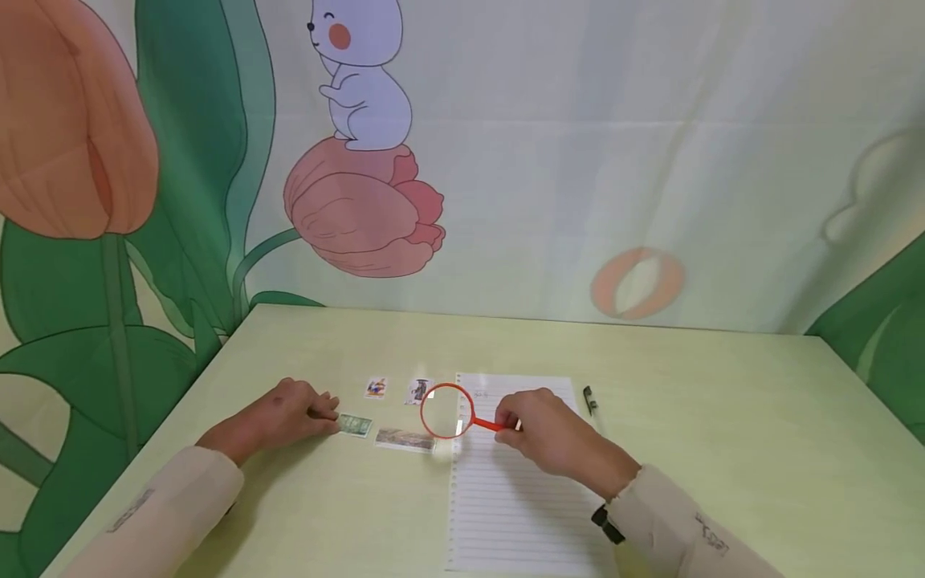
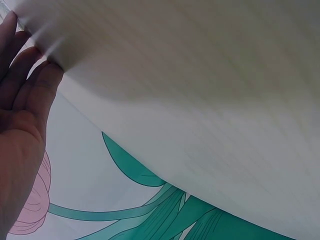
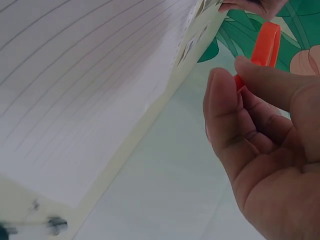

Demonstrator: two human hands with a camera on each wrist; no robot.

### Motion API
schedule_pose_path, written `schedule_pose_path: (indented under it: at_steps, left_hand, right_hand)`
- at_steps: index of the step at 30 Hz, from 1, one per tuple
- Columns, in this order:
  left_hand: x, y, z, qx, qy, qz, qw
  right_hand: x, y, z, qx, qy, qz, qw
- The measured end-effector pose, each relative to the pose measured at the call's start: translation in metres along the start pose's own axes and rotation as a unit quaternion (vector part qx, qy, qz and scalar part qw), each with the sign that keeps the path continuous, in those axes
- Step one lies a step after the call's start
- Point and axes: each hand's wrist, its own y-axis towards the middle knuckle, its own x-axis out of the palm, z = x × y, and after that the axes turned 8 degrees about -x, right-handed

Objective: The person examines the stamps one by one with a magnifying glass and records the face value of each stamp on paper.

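My right hand (image 1: 545,433) pinches the handle of a red-rimmed magnifying glass (image 1: 485,423) between thumb and fingers. Its round lens hangs over the left edge of a lined sheet of paper (image 1: 527,514). In the right wrist view the magnifying glass (image 3: 266,45) shows its orange-red rim beyond the fingertips. My left hand (image 1: 292,413) rests on the table, fingertips at the left end of a green stamp (image 1: 356,425). In the left wrist view, the left hand (image 2: 25,100) has fairly straight fingers touching the tabletop. A long brownish stamp (image 1: 405,440) lies beside the green one.
Two small stamps lie farther back, a colourful one (image 1: 376,388) and a dark-figured one (image 1: 417,391). A pen (image 1: 590,400) lies right of the paper. The pale table (image 1: 723,417) ends at a curtain (image 1: 549,201) printed with flowers.
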Motion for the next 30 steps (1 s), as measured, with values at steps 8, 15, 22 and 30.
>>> schedule_pose_path:
  at_steps: [8,15,22,30]
  left_hand:
    - [-0.001,-0.002,0.0,0.007,-0.004,0.0,1.0]
    - [0.0,-0.001,-0.003,0.013,-0.005,0.002,0.9999]
    - [0.002,0.0,-0.003,0.007,-0.014,0.0,0.9999]
    - [0.001,0.001,-0.002,0.03,-0.005,0.008,0.9995]
  right_hand:
    - [-0.007,-0.017,0.013,0.002,-0.016,0.009,0.9998]
    - [-0.015,-0.031,0.022,0.019,-0.016,0.017,0.9995]
    - [-0.026,-0.048,0.034,0.016,-0.023,0.038,0.9989]
    - [-0.037,-0.065,0.046,0.053,-0.019,0.043,0.9975]
